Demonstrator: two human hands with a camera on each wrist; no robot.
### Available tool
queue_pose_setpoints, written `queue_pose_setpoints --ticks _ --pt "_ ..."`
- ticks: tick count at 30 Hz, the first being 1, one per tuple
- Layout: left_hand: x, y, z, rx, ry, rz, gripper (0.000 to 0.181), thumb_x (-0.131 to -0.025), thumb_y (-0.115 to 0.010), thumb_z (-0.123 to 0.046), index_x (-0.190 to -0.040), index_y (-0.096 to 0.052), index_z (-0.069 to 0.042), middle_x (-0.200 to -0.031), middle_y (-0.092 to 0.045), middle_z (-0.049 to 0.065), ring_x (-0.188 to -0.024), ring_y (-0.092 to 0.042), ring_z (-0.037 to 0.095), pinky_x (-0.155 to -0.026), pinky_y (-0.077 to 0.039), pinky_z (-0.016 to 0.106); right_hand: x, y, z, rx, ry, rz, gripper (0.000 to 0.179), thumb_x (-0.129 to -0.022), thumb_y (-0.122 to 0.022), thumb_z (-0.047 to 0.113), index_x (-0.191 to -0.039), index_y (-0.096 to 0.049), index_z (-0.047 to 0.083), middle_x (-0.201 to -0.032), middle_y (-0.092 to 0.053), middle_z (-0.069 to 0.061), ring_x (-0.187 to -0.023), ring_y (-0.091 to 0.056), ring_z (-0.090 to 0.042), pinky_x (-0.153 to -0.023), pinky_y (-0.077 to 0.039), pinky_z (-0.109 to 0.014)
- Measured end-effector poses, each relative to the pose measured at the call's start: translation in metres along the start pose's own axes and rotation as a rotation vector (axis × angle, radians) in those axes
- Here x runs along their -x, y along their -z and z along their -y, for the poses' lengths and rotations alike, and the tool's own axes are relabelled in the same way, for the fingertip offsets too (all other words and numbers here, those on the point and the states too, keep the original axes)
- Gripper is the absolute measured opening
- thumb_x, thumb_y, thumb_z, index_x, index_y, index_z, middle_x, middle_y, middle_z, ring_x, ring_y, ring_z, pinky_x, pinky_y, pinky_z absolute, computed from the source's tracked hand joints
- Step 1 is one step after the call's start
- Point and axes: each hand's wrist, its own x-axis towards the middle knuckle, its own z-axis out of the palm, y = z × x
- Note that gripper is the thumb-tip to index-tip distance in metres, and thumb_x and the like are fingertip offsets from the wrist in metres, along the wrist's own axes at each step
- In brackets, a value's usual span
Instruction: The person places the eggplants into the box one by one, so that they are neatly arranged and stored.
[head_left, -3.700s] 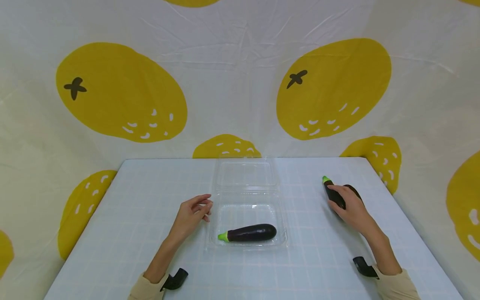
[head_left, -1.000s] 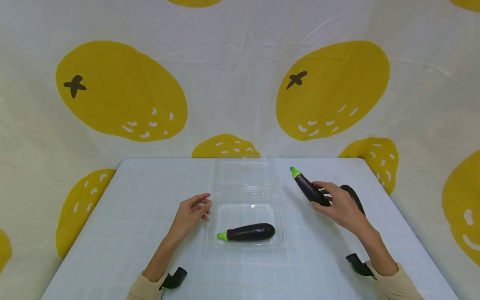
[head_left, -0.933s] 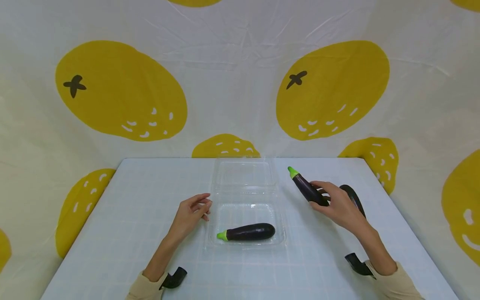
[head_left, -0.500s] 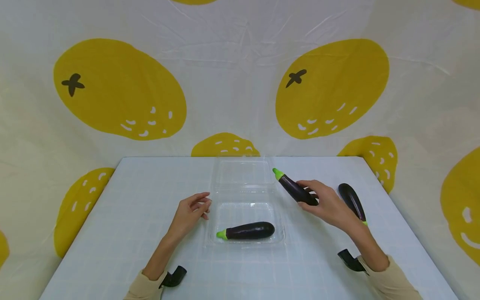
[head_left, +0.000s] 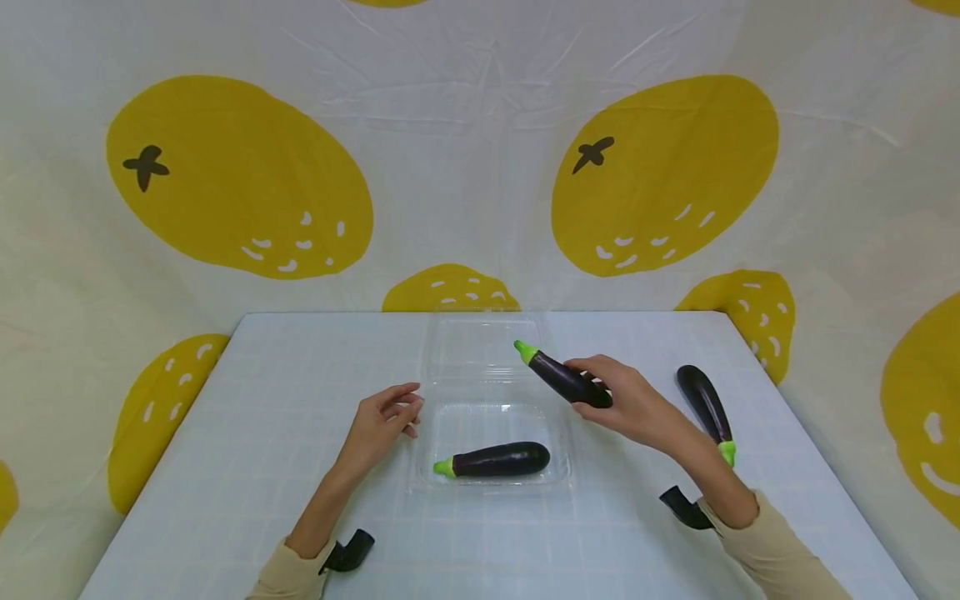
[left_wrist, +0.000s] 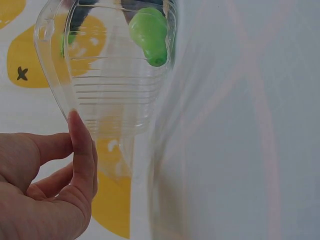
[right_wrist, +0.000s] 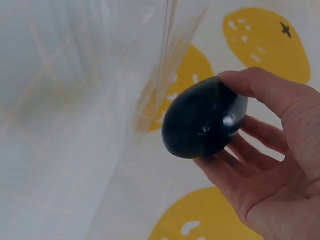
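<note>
My right hand [head_left: 626, 400] grips a dark purple eggplant [head_left: 566, 379] by its rounded end. The eggplant is held above the right side of a clear plastic clamshell container [head_left: 566, 442], its green stem pointing to the far left. The right wrist view shows the thumb and fingers round the glossy end of this eggplant [right_wrist: 200, 120]. A second eggplant [head_left: 501, 459] lies crosswise in the container's front half, stem to the left. My left hand [head_left: 381, 425] is at the container's left edge, fingers loosely bent; in the left wrist view a fingertip [left_wrist: 75, 120] appears at the rim.
A third eggplant [head_left: 705, 404] lies on the table to the right, behind the right forearm, stem toward me. The container's lid [head_left: 487, 343] is folded back toward the far table edge. A patterned cloth [head_left: 465, 183] hangs behind the white table [head_left: 262, 417].
My right hand has lifted one eggplant from the right side of the table and carried it left to the container. The third eggplant has come into fuller view. My left hand stays in place.
</note>
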Motion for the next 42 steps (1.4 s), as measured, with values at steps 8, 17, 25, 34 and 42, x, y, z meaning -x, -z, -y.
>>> queue_pose_setpoints --ticks 8,17,25,34,42 --pt "-0.001 0.002 -0.001 -0.007 -0.003 0.000 0.042 -0.100 -0.068 -0.008 -0.138 -0.059 0.006 -0.113 -0.066 0.025 -0.084 -0.067 0.037 -0.067 -0.060 0.023 -0.013 -0.006 0.015 -0.026 -0.007 0.069 0.053 -0.089 -0.080 0.006 -0.137 -0.060 0.002 -0.126 -0.065 -0.013 -0.098 -0.062 -0.024 -0.080 -0.060 -0.034" --pt "0.000 0.003 0.000 0.005 -0.006 0.007 0.042 -0.100 -0.068 -0.009 -0.138 -0.058 0.007 -0.114 -0.065 0.028 -0.083 -0.068 0.035 -0.067 -0.060 0.024 -0.026 -0.016 0.028 -0.061 0.040 0.134 0.053 -0.090 -0.080 0.008 -0.139 -0.059 0.005 -0.126 -0.065 -0.012 -0.096 -0.061 -0.021 -0.080 -0.059 -0.032" --pt "0.000 0.003 -0.003 -0.022 -0.018 -0.003 0.041 -0.100 -0.068 -0.008 -0.137 -0.059 0.008 -0.112 -0.066 0.028 -0.080 -0.068 0.033 -0.067 -0.060 0.023 -0.033 -0.027 0.032 -0.073 0.075 0.208 0.053 -0.092 -0.078 0.011 -0.142 -0.058 0.007 -0.131 -0.063 -0.009 -0.104 -0.058 -0.021 -0.086 -0.059 -0.038" --pt "0.001 0.001 -0.002 -0.028 0.002 -0.014 0.041 -0.100 -0.068 -0.008 -0.137 -0.059 0.007 -0.111 -0.067 0.026 -0.079 -0.068 0.031 -0.066 -0.060 0.023 -0.039 -0.040 0.034 -0.051 0.123 0.313 0.050 -0.096 -0.074 0.012 -0.142 -0.057 0.003 -0.134 -0.062 -0.010 -0.112 -0.059 -0.022 -0.095 -0.056 -0.040" --pt "0.000 -0.002 -0.004 -0.036 0.017 -0.016 0.041 -0.100 -0.069 -0.010 -0.137 -0.060 0.005 -0.112 -0.067 0.025 -0.079 -0.068 0.032 -0.067 -0.060 0.022 -0.041 -0.050 0.030 -0.045 0.172 0.365 0.050 -0.095 -0.075 0.012 -0.141 -0.057 0.003 -0.137 -0.061 -0.009 -0.121 -0.059 -0.022 -0.102 -0.052 -0.041"
